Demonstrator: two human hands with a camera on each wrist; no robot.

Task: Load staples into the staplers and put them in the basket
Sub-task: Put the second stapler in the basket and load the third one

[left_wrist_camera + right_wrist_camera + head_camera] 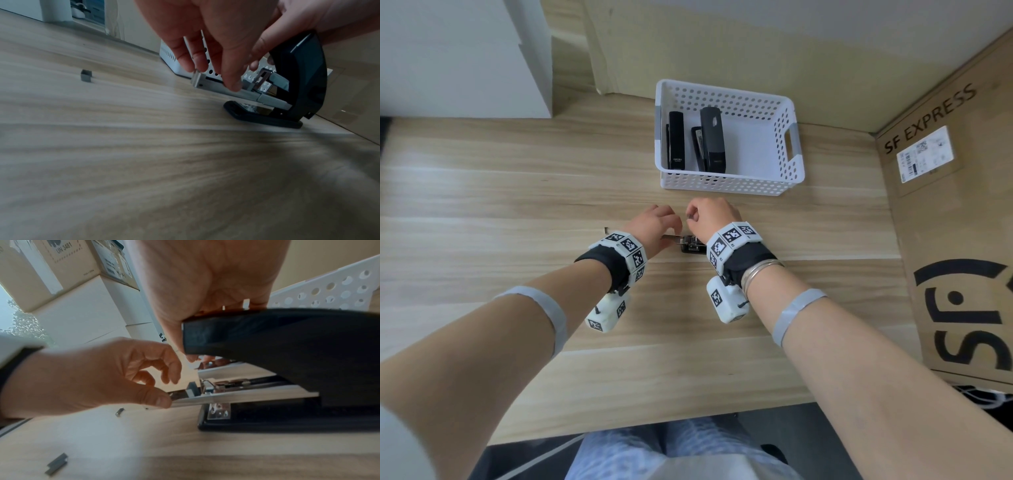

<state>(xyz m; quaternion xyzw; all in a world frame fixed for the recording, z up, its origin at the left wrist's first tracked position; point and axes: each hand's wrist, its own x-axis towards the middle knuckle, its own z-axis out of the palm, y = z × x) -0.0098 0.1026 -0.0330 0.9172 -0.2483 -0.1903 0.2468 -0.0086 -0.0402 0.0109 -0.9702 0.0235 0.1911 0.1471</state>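
A black stapler [690,247] stands on the wooden table [517,192] with its top cover [287,345] swung up. My right hand [709,212] grips that cover from above. The metal magazine [226,91] sticks out toward the left, and my left hand [213,76] pinches its front end between thumb and forefinger. Whether staples lie in the magazine is hidden. A white perforated basket [726,185] just beyond the hands holds two black staplers [676,140], [713,135]. Loose staple strips [56,464], [120,412] lie on the table to the left.
A large SF Express cardboard box [945,205] walls off the table's right side. White boxes [465,58] stand at the back left. The table's front edge [654,425] runs over my lap.
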